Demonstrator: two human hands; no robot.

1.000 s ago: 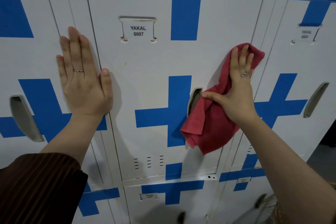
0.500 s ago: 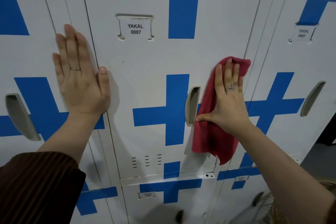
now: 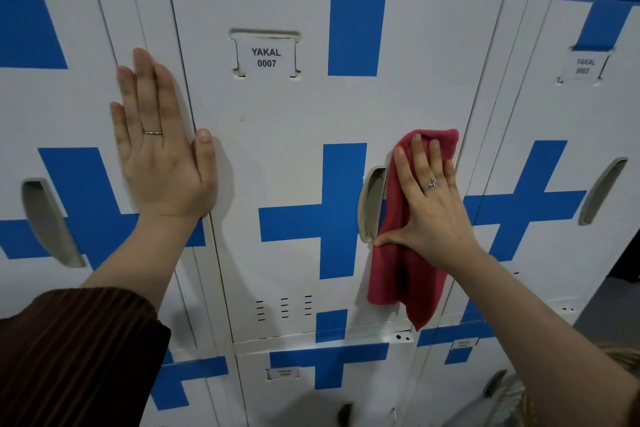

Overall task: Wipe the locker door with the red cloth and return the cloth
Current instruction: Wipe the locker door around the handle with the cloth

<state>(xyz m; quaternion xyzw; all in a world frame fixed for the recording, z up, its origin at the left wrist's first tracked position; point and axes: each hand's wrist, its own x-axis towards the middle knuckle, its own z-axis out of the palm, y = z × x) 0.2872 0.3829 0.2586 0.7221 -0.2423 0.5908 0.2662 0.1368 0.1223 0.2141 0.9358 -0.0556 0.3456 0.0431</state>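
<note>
Hanging at the right edge of the locker door [image 3: 287, 149], just beside its recessed handle [image 3: 372, 204]: red cloth [image 3: 398, 274], creased, bunched lengthwise, lower corner drooping near the door's bottom edge. Right hand [image 3: 433, 211] presses it flat, fingers straight, thumb spread. Left hand [image 3: 162, 156] flat-palmed at the door's left edge.

Open across frame centre on bare locker door [image 3: 294, 135]; blocked centre right by red cloth [image 3: 398, 274] under right hand [image 3: 433, 211], centre left by flat left hand [image 3: 162, 163].
</note>
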